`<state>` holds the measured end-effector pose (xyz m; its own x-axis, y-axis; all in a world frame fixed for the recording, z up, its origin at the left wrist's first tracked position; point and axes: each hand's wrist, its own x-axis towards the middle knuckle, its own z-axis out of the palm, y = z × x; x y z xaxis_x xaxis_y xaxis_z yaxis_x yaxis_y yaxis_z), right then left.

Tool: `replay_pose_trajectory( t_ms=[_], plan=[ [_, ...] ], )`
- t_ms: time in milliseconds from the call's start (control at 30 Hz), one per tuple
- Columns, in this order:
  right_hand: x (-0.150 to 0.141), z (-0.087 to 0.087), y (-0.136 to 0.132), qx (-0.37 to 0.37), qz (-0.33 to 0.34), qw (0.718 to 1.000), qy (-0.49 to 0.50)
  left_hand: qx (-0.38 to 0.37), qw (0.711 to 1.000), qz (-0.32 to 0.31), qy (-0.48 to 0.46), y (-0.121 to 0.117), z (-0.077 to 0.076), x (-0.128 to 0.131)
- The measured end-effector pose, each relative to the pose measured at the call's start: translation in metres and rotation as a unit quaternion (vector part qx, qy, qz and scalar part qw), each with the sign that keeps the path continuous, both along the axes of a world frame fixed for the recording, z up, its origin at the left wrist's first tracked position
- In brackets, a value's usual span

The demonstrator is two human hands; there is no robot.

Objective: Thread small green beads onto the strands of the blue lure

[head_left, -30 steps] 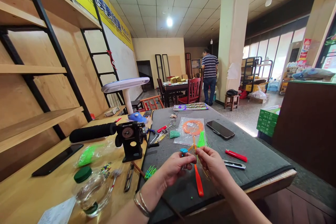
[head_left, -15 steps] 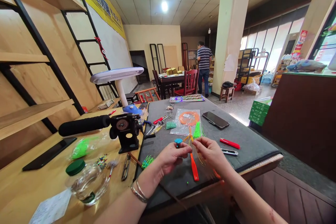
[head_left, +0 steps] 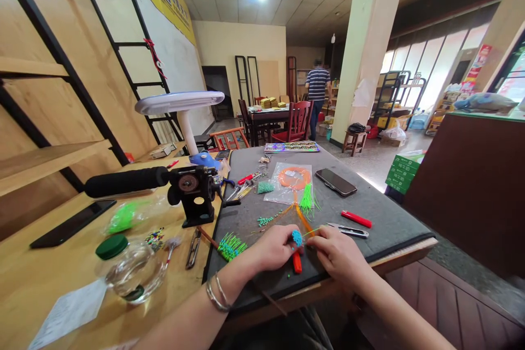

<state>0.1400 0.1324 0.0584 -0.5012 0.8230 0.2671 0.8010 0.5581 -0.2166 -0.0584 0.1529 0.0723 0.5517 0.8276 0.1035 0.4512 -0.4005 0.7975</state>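
Observation:
Over the grey mat, my left hand [head_left: 279,249] is closed around a small cluster of blue beads [head_left: 297,237], which shows at its fingertips. A thin green strand [head_left: 309,232] runs from the cluster to my right hand [head_left: 336,249], whose thumb and fingers pinch it. Just under my left hand lies a red handle [head_left: 297,263], partly covered. Orange strands [head_left: 302,221] stretch across the mat behind my hands, beside a bundle of bright green strands [head_left: 307,200]. Loose teal beads [head_left: 264,221] are scattered left of these. Green strands with blue tips [head_left: 232,246] lie near my left forearm.
A black hand-cranked winder [head_left: 192,197] stands left of the mat, near a green-lidded jar [head_left: 135,279] of clear liquid. Metal snips [head_left: 350,231], a red tool [head_left: 356,219] and a phone [head_left: 336,181] lie at right. A person [head_left: 318,93] stands far back.
My hands have come lower and nearer, with the blue cluster now turned toward me at my left fingertips. My right hand has moved slightly right. The distant person has turned away.

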Motion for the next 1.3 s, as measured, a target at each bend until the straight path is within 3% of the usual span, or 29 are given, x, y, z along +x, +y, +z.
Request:
replay_pose_trajectory(
  t_ms=[200,367,600,833,1033,1300],
  plan=[
    [0.002,0.002,0.000,0.002,-0.019,1.000,0.000,0.027,0.995,0.080,0.043,0.007,0.001,-0.007],
    [-0.003,0.004,0.002,0.020,-0.017,1.000,0.001,0.021,0.994,0.107,0.019,0.010,-0.002,-0.006],
    [-0.012,0.005,0.010,0.026,-0.016,0.998,-0.050,0.024,0.995,0.095,-0.019,0.010,0.002,-0.005],
    [-0.013,0.004,0.009,0.006,0.026,1.000,-0.011,0.048,0.993,0.105,-0.028,0.010,0.001,-0.004],
    [-0.005,0.008,0.014,0.006,-0.009,1.000,-0.021,0.048,0.992,0.110,-0.026,0.009,-0.001,-0.003],
    [-0.010,0.007,0.014,0.028,-0.002,0.996,-0.079,0.051,0.994,0.096,-0.024,0.010,0.000,-0.002]
  ],
)
